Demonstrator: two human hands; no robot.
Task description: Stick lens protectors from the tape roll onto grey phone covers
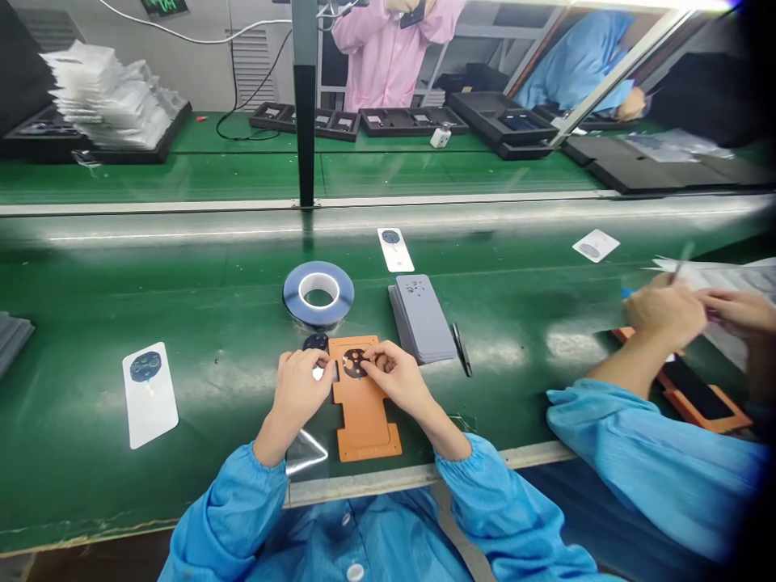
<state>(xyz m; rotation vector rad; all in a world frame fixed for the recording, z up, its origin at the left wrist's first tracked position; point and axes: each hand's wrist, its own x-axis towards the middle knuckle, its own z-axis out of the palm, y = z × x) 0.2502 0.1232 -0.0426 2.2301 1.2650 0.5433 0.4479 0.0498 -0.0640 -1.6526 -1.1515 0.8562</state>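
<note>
An orange fixture plate (pixel 364 416) with cut-out edges lies on the green bench in front of me. Near its top is a black round piece with holes (pixel 352 363), like a phone camera lens cover. My right hand (pixel 397 377) pinches thumb and forefinger at the right edge of that piece. At the plate's upper left edge, my left hand (pixel 301 388) has its fingers pressed together; what they hold, if anything, is too small to name. Another dark round piece (pixel 316 342) sits just beyond my left hand, partly covered. A clear film strip (pixel 307 453) shows below my left wrist.
Beyond the plate stand a blue tape roll (pixel 293 293) and a stack of grey phone back panels (pixel 424 315), with black tweezers (pixel 461 350) beside it. White cards (pixel 151 404) lie around. A co-worker's hands (pixel 667 311) work at right over another orange fixture (pixel 721 412).
</note>
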